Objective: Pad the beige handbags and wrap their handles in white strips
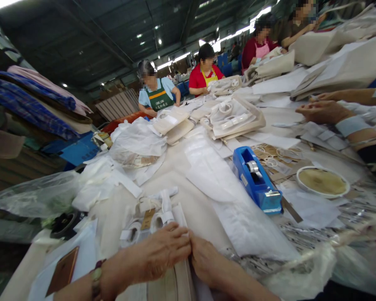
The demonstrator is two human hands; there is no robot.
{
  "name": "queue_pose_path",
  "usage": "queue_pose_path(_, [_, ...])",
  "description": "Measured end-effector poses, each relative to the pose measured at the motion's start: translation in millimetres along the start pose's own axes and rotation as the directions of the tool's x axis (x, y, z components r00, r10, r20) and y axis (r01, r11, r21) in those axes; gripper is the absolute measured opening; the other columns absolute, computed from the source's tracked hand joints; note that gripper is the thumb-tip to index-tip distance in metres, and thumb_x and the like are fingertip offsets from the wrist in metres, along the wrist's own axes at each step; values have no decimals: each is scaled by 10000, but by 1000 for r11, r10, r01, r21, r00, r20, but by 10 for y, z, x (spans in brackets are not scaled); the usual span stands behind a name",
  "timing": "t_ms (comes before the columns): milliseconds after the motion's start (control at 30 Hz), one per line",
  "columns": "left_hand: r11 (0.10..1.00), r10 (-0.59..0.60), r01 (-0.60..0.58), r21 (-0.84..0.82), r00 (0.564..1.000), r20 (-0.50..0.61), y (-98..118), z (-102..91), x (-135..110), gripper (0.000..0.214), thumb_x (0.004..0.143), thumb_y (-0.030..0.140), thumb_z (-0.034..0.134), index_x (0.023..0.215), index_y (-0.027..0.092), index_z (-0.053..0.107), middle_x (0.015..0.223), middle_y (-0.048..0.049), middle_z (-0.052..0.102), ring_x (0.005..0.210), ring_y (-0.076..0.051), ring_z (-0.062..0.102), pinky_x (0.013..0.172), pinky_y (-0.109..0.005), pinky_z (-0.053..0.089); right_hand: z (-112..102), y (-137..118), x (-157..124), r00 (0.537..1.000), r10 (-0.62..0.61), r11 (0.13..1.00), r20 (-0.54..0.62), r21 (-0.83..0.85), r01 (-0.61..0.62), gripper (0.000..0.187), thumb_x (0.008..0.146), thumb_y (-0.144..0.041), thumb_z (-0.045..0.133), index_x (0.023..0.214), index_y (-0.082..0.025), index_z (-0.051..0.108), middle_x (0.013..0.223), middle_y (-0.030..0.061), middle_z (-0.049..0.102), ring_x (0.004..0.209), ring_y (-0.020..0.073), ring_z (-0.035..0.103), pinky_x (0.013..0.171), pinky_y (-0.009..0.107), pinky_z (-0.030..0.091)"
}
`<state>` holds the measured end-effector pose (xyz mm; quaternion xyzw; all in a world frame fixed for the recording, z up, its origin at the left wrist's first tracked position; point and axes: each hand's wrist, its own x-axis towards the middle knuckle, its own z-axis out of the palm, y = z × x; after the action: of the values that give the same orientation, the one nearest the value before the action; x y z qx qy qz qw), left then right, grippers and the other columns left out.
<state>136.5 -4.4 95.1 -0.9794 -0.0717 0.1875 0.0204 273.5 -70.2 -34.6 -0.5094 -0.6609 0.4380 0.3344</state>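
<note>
A cream canvas bag (pixel 175 282) lies at the table's near edge, its rolled straps wrapped in white paper and a brown tag (pixel 148 218) among them. My left hand (pixel 166 251) reaches across the top of the bag, fingers curled over its right edge beside the wrapped strap (pixel 166 205). Touching it, my right hand (pixel 207 259) is closed at that same edge. The fingertips of both hands meet, and what lies between them is partly hidden. A bracelet circles my left wrist.
A blue tape dispenser (pixel 257 179) and a round tub (pixel 322 182) stand to the right. White plastic sleeves (pixel 238 213) cover the middle. A phone (pixel 62 271) lies at lower left. Another person's hands (pixel 326 110) are at right; several co-workers handle bags (pixel 233 117) further back.
</note>
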Motion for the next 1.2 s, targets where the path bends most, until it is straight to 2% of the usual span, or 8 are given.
queue_pose_path(100, [961, -274, 278, -11, 942, -196, -129, 309, -599, 774, 706, 136, 664, 1394, 249, 327, 1443, -104, 391, 1336, -327, 314, 1088, -533, 247, -229, -49, -206, 998, 19, 986, 66, -166, -8, 450, 746, -21, 407, 1171, -100, 529, 1107, 195, 578, 980, 277, 584, 861, 411, 471])
queue_pose_path(200, [692, -722, 645, -324, 618, -311, -209, 811, -1299, 870, 675, 365, 722, 1418, 234, 290, 1493, -155, 286, 1357, -383, 265, 1078, -556, 278, -417, -18, -457, 972, -131, 952, 193, -250, 178, 604, 705, -25, 520, 1287, -175, 454, 1300, 147, 491, 1124, 243, 530, 951, 333, 437])
queue_pose_path(267, [317, -937, 696, -645, 334, -100, -206, 1120, -1609, 954, 667, 550, 667, 1437, 178, 242, 1480, -190, 300, 1355, -399, 260, 1067, -576, 283, -439, 38, -585, 940, -245, 926, 236, -230, 299, 538, 752, -87, 561, 1271, -195, 470, 1363, 128, 454, 1184, 226, 494, 981, 287, 405])
queue_pose_path(333, [-20, -953, 561, -828, 238, 185, -149, 1305, -1719, 1069, 602, 671, 663, 1440, 157, 243, 1458, -191, 344, 1333, -405, 305, 1046, -540, 346, -383, 102, -635, 918, -311, 908, 247, -208, 364, 360, 826, -113, 505, 1173, -205, 531, 1281, 105, 530, 1118, 186, 538, 914, 239, 431])
queue_pose_path(567, [-395, -873, 184, -900, 232, 430, 45, 1127, -1426, 1002, 495, 571, 820, 1348, 191, 454, 1188, -107, 633, 1156, -370, 536, 986, -449, 453, -95, 177, -335, 930, -298, 895, 217, -274, 351, 111, 811, -110, 509, 849, -184, 582, 856, 35, 623, 728, 134, 578, 603, 199, 402])
queue_pose_path(833, [-436, -865, 164, -885, 193, 462, 15, 1189, -1461, 953, 497, 520, 839, 1324, 208, 483, 1219, -94, 620, 1191, -376, 504, 964, -441, 472, 12, -4, -151, 992, 55, 961, 111, -277, -23, 186, 722, -92, 515, 858, -174, 610, 906, 63, 654, 824, 191, 606, 661, 249, 381])
queue_pose_path(1067, [-443, -872, 111, -890, 177, 456, 52, 1204, -1426, 962, 476, 480, 860, 1318, 207, 484, 1229, -95, 611, 1218, -375, 478, 1015, -443, 421, 156, -169, 8, 940, 326, 932, -100, -136, -337, 119, 719, -134, 535, 627, -193, 487, 692, 35, 620, 674, 171, 561, 582, 258, 325])
queue_pose_path(1200, [-471, -868, 55, -880, 150, 474, 92, 1209, -1393, 994, 473, 484, 860, 1341, 214, 458, 1147, -84, 656, 1178, -374, 515, 998, -444, 436, 169, -132, -75, 964, 204, 976, -172, -42, -214, 90, 722, -127, 530, 676, -195, 495, 666, 7, 583, 624, 138, 527, 566, 236, 335])
